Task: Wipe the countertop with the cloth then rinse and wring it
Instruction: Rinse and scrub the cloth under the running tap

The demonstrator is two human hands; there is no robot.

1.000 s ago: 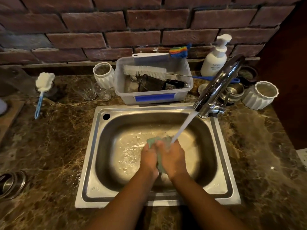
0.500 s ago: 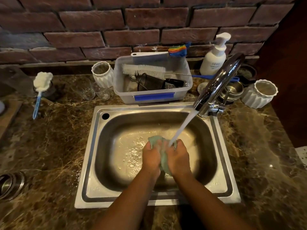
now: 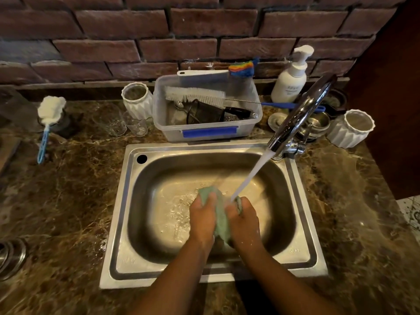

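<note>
Both hands, left (image 3: 202, 220) and right (image 3: 244, 221), curl their fingers around a green cloth (image 3: 219, 214) bunched between them over the sink (image 3: 127, 201), held under the tap (image 3: 300, 117) stream so water apparently soaks through

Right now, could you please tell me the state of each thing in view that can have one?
Cloth: wet, bunched up.
Left hand: grips the cloth.
Right hand: grips the cloth.
Tap: running onto the cloth.
Sink: wet, water splashing inside.
Tub: lidless, holding a brush.
Glasses: upright.
</note>
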